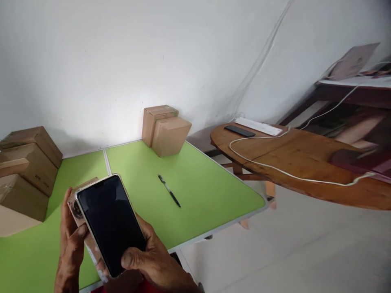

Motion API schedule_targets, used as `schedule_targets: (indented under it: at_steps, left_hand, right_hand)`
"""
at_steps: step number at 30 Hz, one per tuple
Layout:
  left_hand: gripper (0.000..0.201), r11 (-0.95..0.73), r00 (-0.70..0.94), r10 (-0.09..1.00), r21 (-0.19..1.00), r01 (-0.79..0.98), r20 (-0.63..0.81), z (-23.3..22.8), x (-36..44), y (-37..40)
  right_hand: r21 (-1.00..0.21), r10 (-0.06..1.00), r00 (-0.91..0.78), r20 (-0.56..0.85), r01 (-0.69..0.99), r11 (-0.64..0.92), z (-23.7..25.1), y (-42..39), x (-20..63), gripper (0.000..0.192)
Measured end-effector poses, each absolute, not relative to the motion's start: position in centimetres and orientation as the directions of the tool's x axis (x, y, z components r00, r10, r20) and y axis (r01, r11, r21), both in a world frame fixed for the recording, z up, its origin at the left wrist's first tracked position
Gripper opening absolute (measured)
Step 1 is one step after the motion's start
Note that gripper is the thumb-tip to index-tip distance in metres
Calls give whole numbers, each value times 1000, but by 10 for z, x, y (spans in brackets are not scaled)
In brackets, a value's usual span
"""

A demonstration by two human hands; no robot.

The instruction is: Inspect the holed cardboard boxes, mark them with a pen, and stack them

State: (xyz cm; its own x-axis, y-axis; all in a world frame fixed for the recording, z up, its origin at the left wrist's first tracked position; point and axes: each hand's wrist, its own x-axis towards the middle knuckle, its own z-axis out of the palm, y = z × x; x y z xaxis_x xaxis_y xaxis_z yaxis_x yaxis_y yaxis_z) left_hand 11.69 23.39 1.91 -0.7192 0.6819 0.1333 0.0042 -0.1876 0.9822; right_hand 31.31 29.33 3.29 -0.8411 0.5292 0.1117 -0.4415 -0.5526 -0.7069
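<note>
One smartphone [111, 224], screen up, is clamped in the right hand [161, 258] near the front edge of a green table [210, 199], overlapping a box [91, 244] gripped by the left hand [71, 244] (hands close together), with tabletop running past a pen [169, 191] to the right edge.

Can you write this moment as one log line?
left hand: holding brown box | right hand: holding phone, thumb on screen | pen: on green table

Bare fingers [132, 258], bare wrists [66, 277], red garment [149, 287]
</note>
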Motion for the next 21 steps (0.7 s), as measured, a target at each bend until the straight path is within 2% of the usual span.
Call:
schedule_targets:
  at_steps: [6,9,12,14,16,21]
  left_hand:
    - [129,-157,-798,601,984,-83,28,30,110,226]
    - [125,-134,-827,562,989,-67,20,33,105,222]
    - [112,-137,-807,588,990,-35,53,27,97,221]
    - [112,-127,-791,611,991,-42,45,22,93,221]
    - [116,-113,-794,608,992,-62,19,19,92,224]
    - [117,-126,-807,590,989,-82,9,21,97,232]
  right_hand:
    - [-728,616,-785,69,-462,-507,21,302,317,82]
    - [-794,723,-690,-12,-433,-426,0,326,320,78]
    - [-956,891,-451,-56,-234,-178,-30,362,325,74]
    - [-997,952,-301,-43,-50,-61,-50,386,330,73]
    - [-997,977,-208,-41,70,-27,-68,406,337,67]
    - [-939,993,-101,-67,342,-28,-92,429,355,43]
